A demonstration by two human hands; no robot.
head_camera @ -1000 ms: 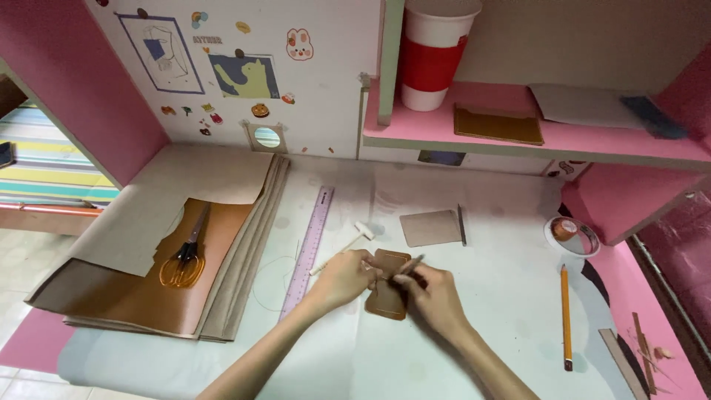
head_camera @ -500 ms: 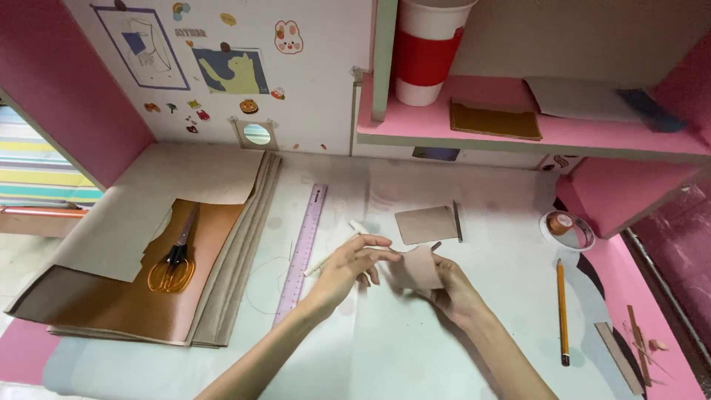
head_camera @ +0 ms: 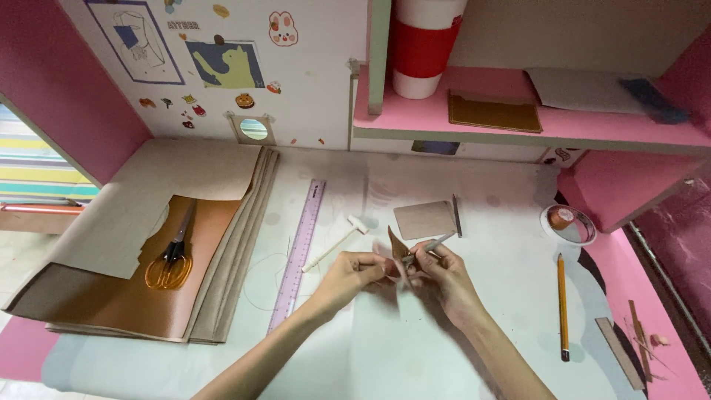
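Note:
My left hand (head_camera: 348,274) and my right hand (head_camera: 443,275) meet above the middle of the white desk mat (head_camera: 415,348). Between them they hold a small brown leather piece (head_camera: 400,255), lifted off the mat and turned edge-up. My right hand also grips a thin grey metal tool (head_camera: 435,244) whose tip rests against the leather. My left fingers pinch the leather's left side. A fine thread (head_camera: 261,285) lies looped on the mat to the left of my left hand.
A purple ruler (head_camera: 300,250) and a small white mallet (head_camera: 335,243) lie left of my hands. Scissors (head_camera: 172,255) rest on stacked leather sheets (head_camera: 148,296). A tan leather rectangle (head_camera: 424,219), a round dish (head_camera: 568,224), a pencil (head_camera: 563,305) and a pink shelf (head_camera: 533,122) are nearby.
The leather piece lay flat on the mat under my hands a second ago. Both hands have since raised it and turned it upright.

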